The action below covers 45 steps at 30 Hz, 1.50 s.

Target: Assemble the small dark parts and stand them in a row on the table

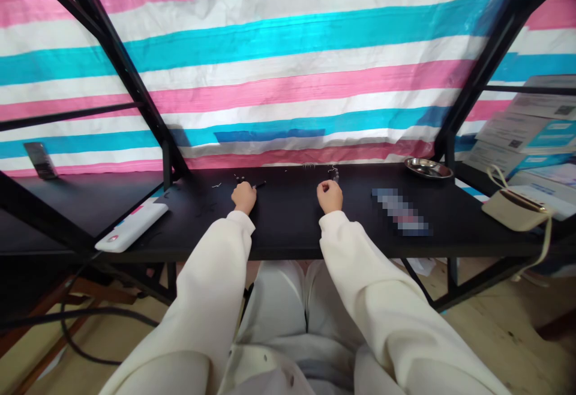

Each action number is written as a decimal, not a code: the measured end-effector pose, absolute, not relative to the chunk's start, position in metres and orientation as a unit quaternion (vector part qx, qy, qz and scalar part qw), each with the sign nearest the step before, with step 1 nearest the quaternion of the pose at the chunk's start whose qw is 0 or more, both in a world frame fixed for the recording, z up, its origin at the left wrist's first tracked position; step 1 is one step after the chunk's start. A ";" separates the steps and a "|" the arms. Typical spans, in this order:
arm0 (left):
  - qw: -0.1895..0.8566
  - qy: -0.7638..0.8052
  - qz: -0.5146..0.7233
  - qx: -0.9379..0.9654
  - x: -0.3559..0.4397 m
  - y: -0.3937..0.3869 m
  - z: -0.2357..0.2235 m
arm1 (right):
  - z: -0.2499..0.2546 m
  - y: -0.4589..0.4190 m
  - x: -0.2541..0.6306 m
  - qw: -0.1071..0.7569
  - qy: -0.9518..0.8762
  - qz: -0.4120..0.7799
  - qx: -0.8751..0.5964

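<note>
My left hand [244, 197] is closed, its fingers curled down at the table top. Small dark bead-like pieces [240, 179] lie just beyond its knuckles, and a thin dark stick [260, 185] sticks out by its right side. What the fingers hold is hidden. My right hand [330, 195] is closed in a pinch, thumb against fingers. Right beyond it is a small clump of dark beads [335, 176] with a white thread [333, 168]. Whether the pinch holds that thread or a bead is too small to tell.
A shiny metal dish [429, 168] stands at the table's back right, before a blurred-out patch [400, 212]. A white box-like device [132, 225] lies left, a beige pouch [515, 209] right. Black frame posts [167, 161] rise at both sides. Striped sheeting [297, 83] hangs behind.
</note>
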<state>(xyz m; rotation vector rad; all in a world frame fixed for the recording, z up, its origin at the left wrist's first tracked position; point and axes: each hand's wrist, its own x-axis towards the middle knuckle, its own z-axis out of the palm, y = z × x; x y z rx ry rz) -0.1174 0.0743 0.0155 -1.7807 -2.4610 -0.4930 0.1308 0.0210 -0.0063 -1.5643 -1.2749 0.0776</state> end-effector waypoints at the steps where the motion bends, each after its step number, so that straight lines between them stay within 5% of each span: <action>1: 0.033 -0.797 -0.156 -0.583 -0.118 0.074 0.015 | -0.007 0.021 0.131 0.530 -0.535 0.035 -0.657; 13: 0.052 -0.711 -0.028 -0.701 -0.099 0.089 0.029 | -0.010 0.023 0.129 0.537 -0.572 0.037 -0.619; 25: -0.025 -0.777 -0.222 -0.588 -0.121 0.082 0.013 | -0.012 0.023 0.127 0.551 -0.578 0.033 -0.601; 45: -0.039 -0.806 -0.236 -0.541 -0.126 0.080 0.015 | -0.009 0.021 0.128 0.506 -0.588 0.048 -0.629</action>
